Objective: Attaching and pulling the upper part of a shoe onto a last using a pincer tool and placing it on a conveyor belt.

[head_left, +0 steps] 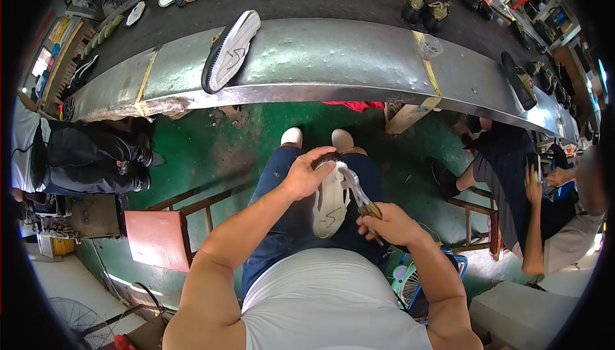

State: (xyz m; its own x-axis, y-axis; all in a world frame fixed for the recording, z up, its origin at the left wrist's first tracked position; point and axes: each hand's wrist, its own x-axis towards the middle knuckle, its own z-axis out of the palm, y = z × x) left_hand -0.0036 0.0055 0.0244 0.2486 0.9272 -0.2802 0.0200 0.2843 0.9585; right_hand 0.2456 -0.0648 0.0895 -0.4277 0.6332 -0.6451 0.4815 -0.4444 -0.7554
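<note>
Over my lap, a shoe [331, 204] lies with its off-white sole turned up, a dark scrawl drawn near one end. My left hand [305, 174] is closed round its far end, where some dark upper shows at the fingers. Closed on the handles of pliers [354, 186], my right hand [386, 223] sits just right of the shoe. The metal jaws reach up to the shoe's far right edge beside my left thumb; whether they grip material there is too small to tell. Another shoe [232, 55], sole up with a similar scrawl, rests on the bench edge ahead.
A metal-edged conveyor bench [307, 55] curves across the front, carrying several shoes and a clear plastic cup [430, 47]. To the left stands a pink-topped stool [155, 238] near a standing person. On the right a co-worker [551, 202] sits close by. A green fan [405, 283] is by my right elbow.
</note>
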